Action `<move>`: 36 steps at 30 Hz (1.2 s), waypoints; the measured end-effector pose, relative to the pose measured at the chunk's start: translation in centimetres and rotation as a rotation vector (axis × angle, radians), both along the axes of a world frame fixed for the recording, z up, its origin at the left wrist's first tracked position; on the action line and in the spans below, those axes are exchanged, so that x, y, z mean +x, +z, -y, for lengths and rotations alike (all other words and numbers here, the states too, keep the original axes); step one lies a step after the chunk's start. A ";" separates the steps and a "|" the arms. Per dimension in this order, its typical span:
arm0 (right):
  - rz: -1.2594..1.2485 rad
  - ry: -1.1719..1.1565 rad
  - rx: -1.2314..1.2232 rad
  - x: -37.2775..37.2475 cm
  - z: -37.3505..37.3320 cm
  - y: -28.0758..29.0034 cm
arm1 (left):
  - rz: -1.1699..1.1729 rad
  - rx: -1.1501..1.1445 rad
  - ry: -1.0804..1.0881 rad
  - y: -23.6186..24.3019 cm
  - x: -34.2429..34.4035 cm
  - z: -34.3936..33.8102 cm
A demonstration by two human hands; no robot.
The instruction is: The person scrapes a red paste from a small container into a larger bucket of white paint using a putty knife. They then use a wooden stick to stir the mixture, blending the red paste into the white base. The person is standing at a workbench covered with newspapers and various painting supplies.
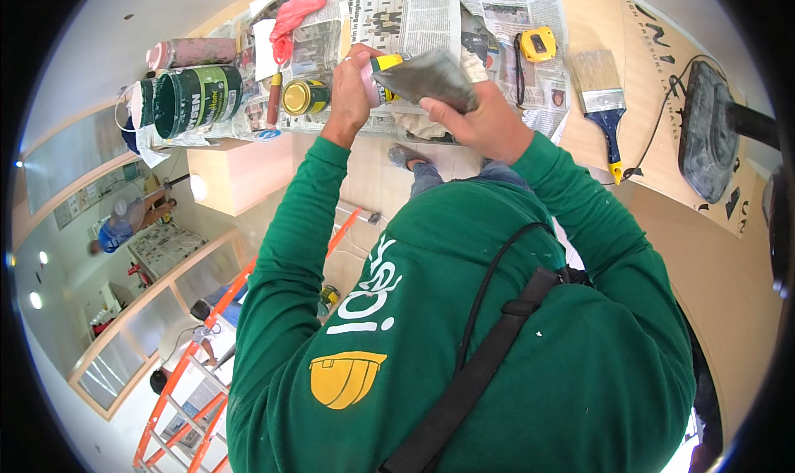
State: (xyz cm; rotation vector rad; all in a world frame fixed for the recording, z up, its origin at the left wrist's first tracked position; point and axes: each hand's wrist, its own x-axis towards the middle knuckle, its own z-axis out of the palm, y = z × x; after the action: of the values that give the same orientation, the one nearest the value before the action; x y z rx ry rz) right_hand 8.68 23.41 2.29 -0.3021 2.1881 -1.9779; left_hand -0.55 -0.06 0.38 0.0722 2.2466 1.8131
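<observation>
A broad putty knife [426, 79] with a dull grey blade and a yellow-and-black end is held between my two hands over the workbench. My left hand [351, 92] closes around its handle end, where something pale pink and yellow also shows beside the palm. At the blade's other end, my right hand [484, 118] grips the edge with the thumb on the near face; its remaining fingers are hidden behind. Just left of my left hand stands a small can [305, 98] with a gold lid. A cream crumpled cloth [474, 65] lies behind the blade.
Newspaper [406, 13] covers the bench. On the left are a large green paint can [199, 100], a pinkish roller [199, 52] and a red cloth [296, 13]. A yellow tape measure [538, 44] and wide paintbrush [600, 100] lie right. An orange ladder [195, 349] and other people are lower left.
</observation>
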 end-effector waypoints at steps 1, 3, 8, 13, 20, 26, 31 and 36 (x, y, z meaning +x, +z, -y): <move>-0.222 -0.009 0.133 0.0 0.2 -0.4 | 0.008 -0.004 0.004 -0.1 0.0 0.0; -0.494 -0.033 0.284 0.2 0.5 -1.4 | 0.022 -0.012 0.003 -0.4 -0.1 0.2; 0.432 -0.013 -0.190 0.8 0.3 0.3 | 0.077 -0.058 -0.093 -0.8 0.1 1.4; 0.787 0.213 -0.600 -0.5 -0.9 -2.5 | -0.047 -0.057 -0.185 0.4 0.9 0.9; 0.519 0.158 -0.364 -1.8 -0.1 -3.5 | 0.033 -0.167 -0.228 -1.7 -0.3 2.6; 0.136 0.121 0.100 -2.7 -0.5 -4.8 | 0.037 -0.329 -0.171 -3.3 -0.6 2.9; -0.583 0.204 0.688 -2.6 -0.6 -2.8 | 0.009 -0.348 -0.141 -3.7 -0.7 2.9; 0.142 0.122 0.052 -2.7 -0.8 -3.4 | -0.017 -0.398 -0.160 -2.8 -0.3 2.3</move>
State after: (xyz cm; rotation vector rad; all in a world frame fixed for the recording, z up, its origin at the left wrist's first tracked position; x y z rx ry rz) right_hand 5.96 24.17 -1.10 -0.2724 2.0775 -1.8178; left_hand -0.83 -2.40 -2.41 0.1868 2.4873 1.2660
